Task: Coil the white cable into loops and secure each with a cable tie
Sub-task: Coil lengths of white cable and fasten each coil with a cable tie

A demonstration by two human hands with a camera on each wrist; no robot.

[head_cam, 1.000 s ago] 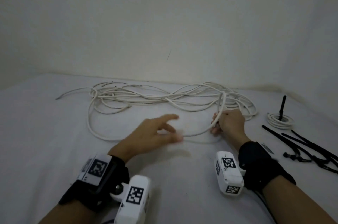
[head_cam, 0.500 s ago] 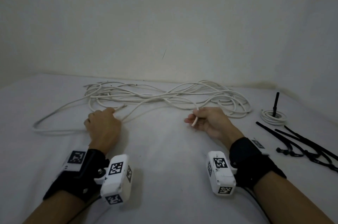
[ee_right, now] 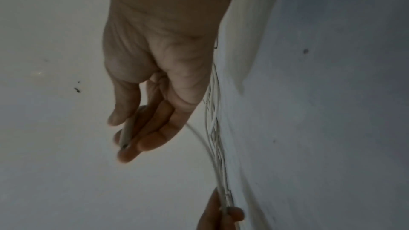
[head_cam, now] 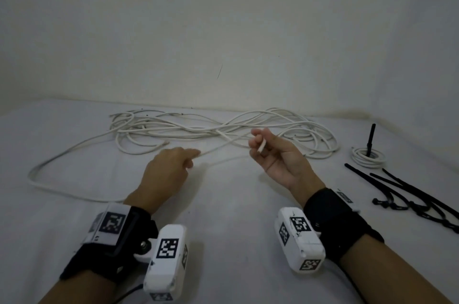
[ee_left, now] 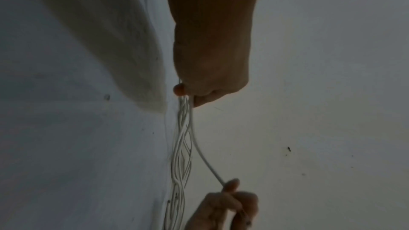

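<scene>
The white cable [head_cam: 198, 127] lies in a loose tangle across the back of the white surface, and one long strand loops out to the left [head_cam: 49, 167]. My left hand [head_cam: 193, 157] pinches a strand of it near the middle; in the left wrist view the cable [ee_left: 190, 120] runs out from between its curled fingers [ee_left: 199, 100]. My right hand [head_cam: 258, 144] is raised palm up and holds the cable's cut end [head_cam: 262, 147] between thumb and fingers. The right wrist view shows that end [ee_right: 126, 134] pinched.
At the right, a small coiled white cable [head_cam: 367, 157] lies with a black tie standing in it. Several loose black cable ties [head_cam: 409, 192] lie nearer, at the right edge. A pale wall [head_cam: 223, 30] rises just behind the tangle.
My left hand has slid right along the strand, from the left side to the middle. My right hand has risen and turned palm up, still holding the cable end.
</scene>
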